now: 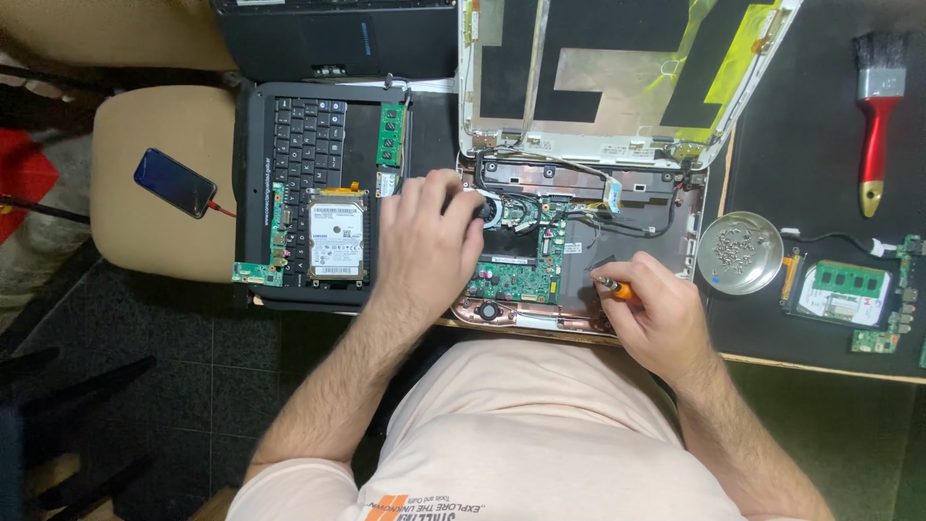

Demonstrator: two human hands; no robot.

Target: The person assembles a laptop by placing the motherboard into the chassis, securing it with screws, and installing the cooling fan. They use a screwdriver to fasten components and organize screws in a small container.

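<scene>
An opened small laptop (pixel 579 253) lies in front of me, its base stripped to a green circuit board (pixel 516 278) and its white lid (pixel 617 77) tilted back. My left hand (pixel 424 246) rests on the left part of the base, fingers curled over a black part near the fan; what it grips is hidden. Over the base's right side, my right hand (pixel 651 309) holds an orange-handled screwdriver (pixel 612 287), tip pointing left toward the bare casing.
A black keyboard tray (pixel 253 193) at left carries a hard drive (pixel 338 241), memory stick (pixel 390 135) and small board. A phone (pixel 174 181) lies on a beige stool. At right sit a metal dish of screws (pixel 741 253), a red brush (pixel 876 116) and more boards (pixel 849 294).
</scene>
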